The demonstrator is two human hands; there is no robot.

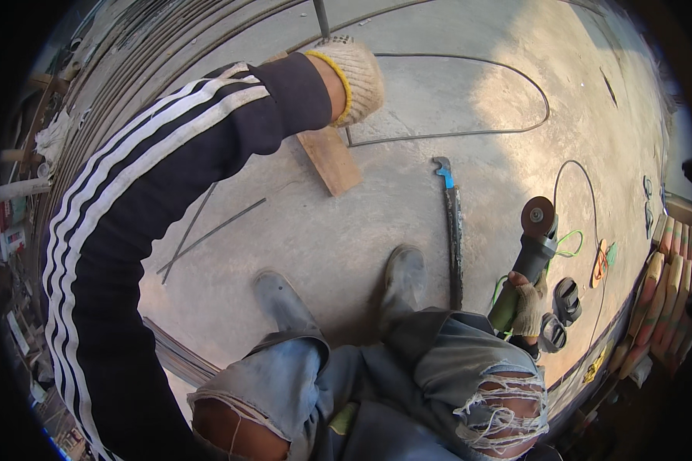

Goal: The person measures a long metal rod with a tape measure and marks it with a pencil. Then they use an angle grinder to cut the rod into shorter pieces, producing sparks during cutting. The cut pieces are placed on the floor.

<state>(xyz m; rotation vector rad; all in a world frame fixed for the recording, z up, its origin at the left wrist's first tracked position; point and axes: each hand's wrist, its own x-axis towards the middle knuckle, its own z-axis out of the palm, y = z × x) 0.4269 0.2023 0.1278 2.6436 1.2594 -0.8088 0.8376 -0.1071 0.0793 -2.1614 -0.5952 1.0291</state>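
My left hand (359,83), in a cream knitted glove with a yellow cuff, reaches far forward and is closed on a thin metal rod (321,17); its fingers are mostly hidden. A bent metal rod (469,135) loops out to the right from beneath that glove. Under the wrist a wooden block (331,163) lies on the floor. My right hand (527,306), in a similar glove with bare fingertips, wraps round the body of an angle grinder (537,250). Its reddish-brown disc (538,216) faces up, away from the bent rod.
Between my boots and the grinder lies a long dark bar tool (454,238) with a blue band. Two short rods (217,234) cross at left. Long rods (131,84) run along the far left. Sandals (567,301), a cable (594,192) and stacked wooden pieces (665,296) are at right.
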